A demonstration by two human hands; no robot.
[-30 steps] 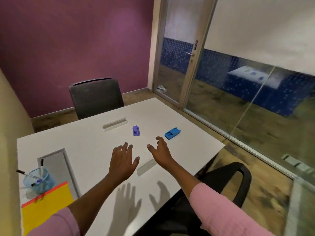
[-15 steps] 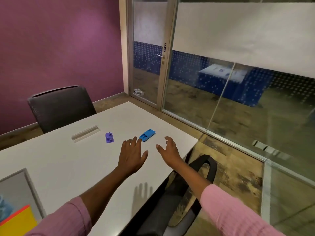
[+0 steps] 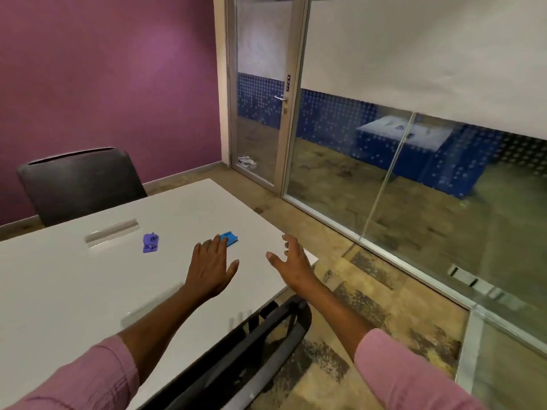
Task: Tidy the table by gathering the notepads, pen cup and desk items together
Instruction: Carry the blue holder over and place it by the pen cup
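A small blue desk item (image 3: 230, 238) lies on the white table (image 3: 74, 285), partly hidden behind the fingertips of my left hand (image 3: 210, 266). That hand hovers open, fingers spread, holding nothing. A small purple desk item (image 3: 150, 242) lies further left on the table. My right hand (image 3: 291, 261) floats open over the table's right corner, fingers curled loosely and empty. The notepads and pen cup are out of view.
A grey slot cover (image 3: 112, 232) is set into the table behind the purple item. A dark chair (image 3: 80, 184) stands at the far side, and another chair's armrest (image 3: 251, 344) sits at the near edge. A glass wall and door (image 3: 260, 113) are to the right.
My view has swung to the right, so the pen cup and yellow notepad have left the frame. My left hand has advanced until its fingertips overlap the blue item.
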